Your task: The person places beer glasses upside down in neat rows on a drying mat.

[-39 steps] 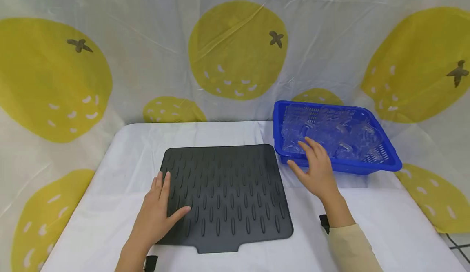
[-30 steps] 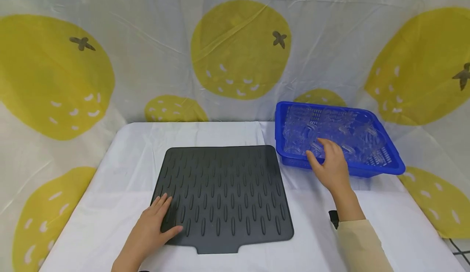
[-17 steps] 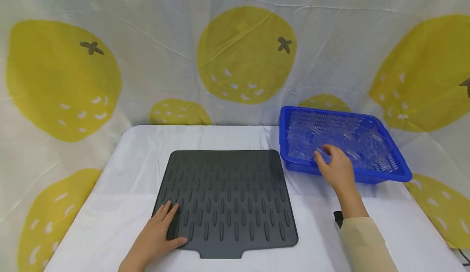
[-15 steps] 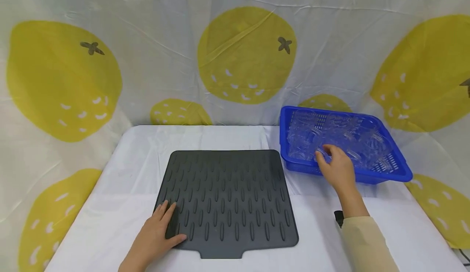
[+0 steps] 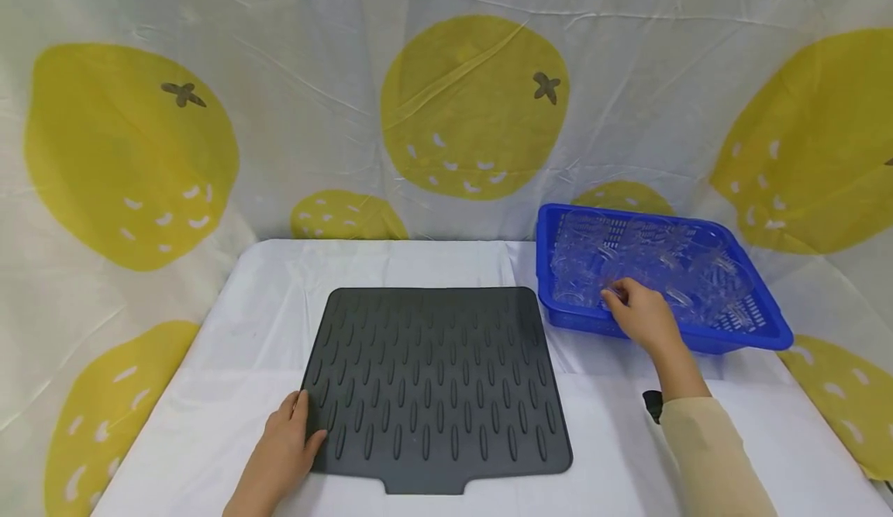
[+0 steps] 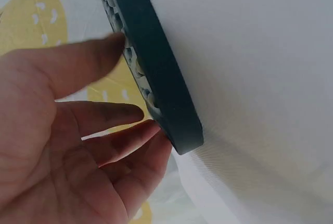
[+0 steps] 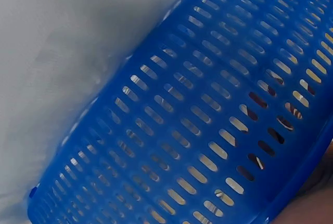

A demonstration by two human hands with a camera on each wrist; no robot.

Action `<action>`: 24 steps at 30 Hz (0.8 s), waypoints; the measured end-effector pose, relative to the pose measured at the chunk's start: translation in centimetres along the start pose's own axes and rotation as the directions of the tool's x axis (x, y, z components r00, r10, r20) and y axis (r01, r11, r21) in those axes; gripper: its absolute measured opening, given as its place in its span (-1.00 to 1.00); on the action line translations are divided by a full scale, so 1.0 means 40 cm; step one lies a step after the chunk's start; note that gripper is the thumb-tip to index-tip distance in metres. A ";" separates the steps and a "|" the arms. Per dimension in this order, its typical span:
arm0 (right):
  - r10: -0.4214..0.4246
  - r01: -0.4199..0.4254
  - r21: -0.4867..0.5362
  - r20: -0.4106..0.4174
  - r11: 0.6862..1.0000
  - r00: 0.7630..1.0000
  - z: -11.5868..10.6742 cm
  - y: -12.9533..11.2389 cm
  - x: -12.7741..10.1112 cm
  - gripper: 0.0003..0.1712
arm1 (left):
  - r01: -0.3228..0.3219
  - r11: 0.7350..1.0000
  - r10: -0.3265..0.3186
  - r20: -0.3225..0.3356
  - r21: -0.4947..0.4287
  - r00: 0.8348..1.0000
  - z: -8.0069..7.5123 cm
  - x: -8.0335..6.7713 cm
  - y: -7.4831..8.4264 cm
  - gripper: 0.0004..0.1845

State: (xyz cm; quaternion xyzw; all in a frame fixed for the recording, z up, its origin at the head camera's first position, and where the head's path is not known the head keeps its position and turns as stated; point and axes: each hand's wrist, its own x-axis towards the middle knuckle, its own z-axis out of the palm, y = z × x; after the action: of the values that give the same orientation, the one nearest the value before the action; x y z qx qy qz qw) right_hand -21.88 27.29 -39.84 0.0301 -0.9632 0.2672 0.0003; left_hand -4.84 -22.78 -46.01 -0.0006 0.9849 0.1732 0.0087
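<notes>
I take the dark ribbed mat [image 5: 436, 385] as my landmark, lying flat on the white-covered counter [image 5: 230, 323]. My left hand [image 5: 282, 455] rests at the mat's near left corner, fingers straight, thumb on top; in the left wrist view the fingertips [image 6: 136, 113] touch that corner's edge. Right of the mat and just apart from it sits the blue slotted basket [image 5: 760, 331], packed with clear glasses [image 5: 656, 265]. My right hand [image 5: 642, 315] reaches over the basket's near wall with fingers curled among the glasses; whether it grips one I cannot tell.

The risk I see is the glasses: they lie crowded and touching, so pulling one could drag or knock a neighbour, or catch the basket rim. The light basket could also tip or slide.

The mat's ribbed top is bare, with open counter behind and left of it. The lemon-print curtain [image 5: 474, 106] closes the far side.
</notes>
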 end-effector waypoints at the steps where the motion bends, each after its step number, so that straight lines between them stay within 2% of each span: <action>1: 0.000 0.000 0.001 0.005 1.000 1.000 -0.002 0.000 0.002 -0.42 | 0.011 1.000 -0.011 0.002 0.005 1.000 0.000 0.001 -0.001 -0.31; 5: -0.002 0.003 -0.001 0.015 1.000 1.000 -0.004 0.000 0.009 -0.49 | 0.065 0.998 -0.066 0.027 0.016 0.997 0.000 0.006 -0.003 -0.43; 10: -0.003 0.003 0.002 0.016 1.000 1.000 -0.003 -0.002 0.014 -0.53 | 0.106 0.994 -0.108 0.063 0.040 0.992 -0.001 0.012 -0.002 -0.47; 18: 0.005 -0.004 0.014 -0.066 1.000 0.998 -0.002 -0.003 0.006 -0.49 | 0.084 0.995 -0.088 0.074 0.054 0.993 -0.001 0.012 -0.004 -0.45; 24: 0.010 0.011 0.150 -0.140 0.989 0.990 -0.004 -0.006 -0.002 -0.47 | 0.088 0.995 -0.092 0.074 0.057 0.993 -0.004 0.011 -0.005 -0.43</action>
State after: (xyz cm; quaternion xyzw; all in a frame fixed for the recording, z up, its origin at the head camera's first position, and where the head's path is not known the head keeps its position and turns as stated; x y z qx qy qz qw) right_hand -21.78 27.17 -39.59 0.0114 -0.9378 0.3407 0.0661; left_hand -5.27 -23.01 -45.95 -0.0381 0.9871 0.1460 0.0541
